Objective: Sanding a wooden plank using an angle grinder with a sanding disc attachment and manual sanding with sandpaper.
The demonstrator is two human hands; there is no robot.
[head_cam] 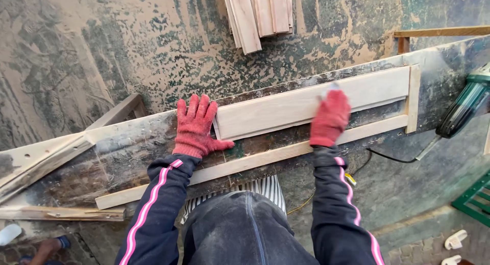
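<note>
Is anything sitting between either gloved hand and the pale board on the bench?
Nothing visible does. The left hand lies flat at the left end of the pale board, touching it. The right hand rests on top of the board, pressing a small pale object I cannot identify.

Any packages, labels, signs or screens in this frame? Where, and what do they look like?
None in view: no package, label, sign or screen.
Only a dusty workbench with a pale wooden board on it, held by the left hand and right hand in red gloves, and a green power tool at the right edge.
</note>
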